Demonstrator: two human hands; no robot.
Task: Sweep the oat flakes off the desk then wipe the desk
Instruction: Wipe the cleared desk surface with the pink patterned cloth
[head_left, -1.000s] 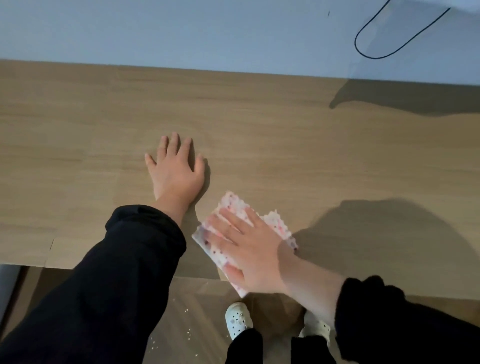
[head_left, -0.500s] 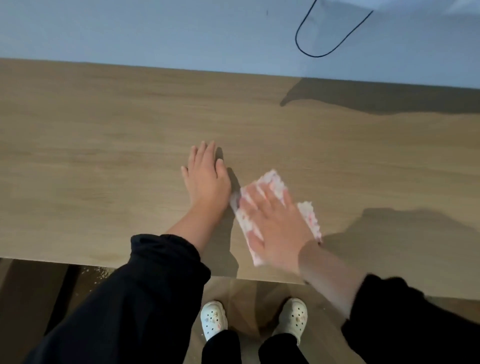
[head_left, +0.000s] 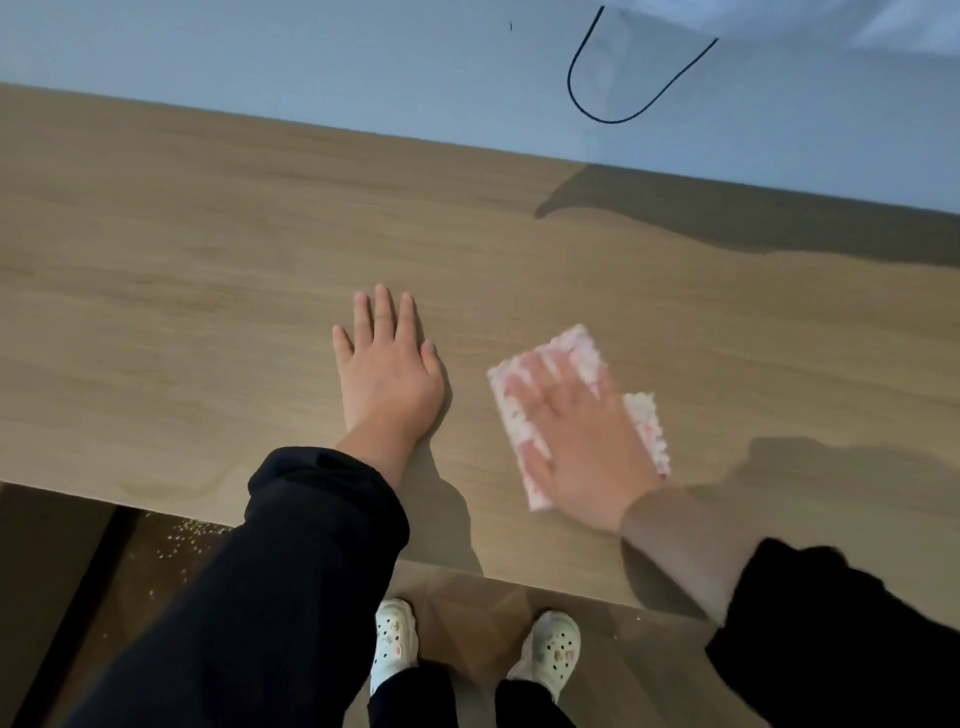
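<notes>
The left hand (head_left: 387, 382) lies flat and spread on the desk (head_left: 182, 291), holding nothing. Apart from it, the right hand (head_left: 582, 447) presses the pink-and-white cloth (head_left: 571, 345) down with straight fingers. Oat flakes (head_left: 176, 540) lie on the floor (head_left: 156, 582).

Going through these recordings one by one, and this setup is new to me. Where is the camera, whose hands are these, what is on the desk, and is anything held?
No machine here: a camera worn on a person's head looks down at their own bare hands. The left hand lies flat on the wooden desk. The right hand presses a pink-and-white cloth flat against it with straight fingers, not gripping. Scattered oat flakes lie on the floor below the desk's near edge; none show on the desktop.
</notes>
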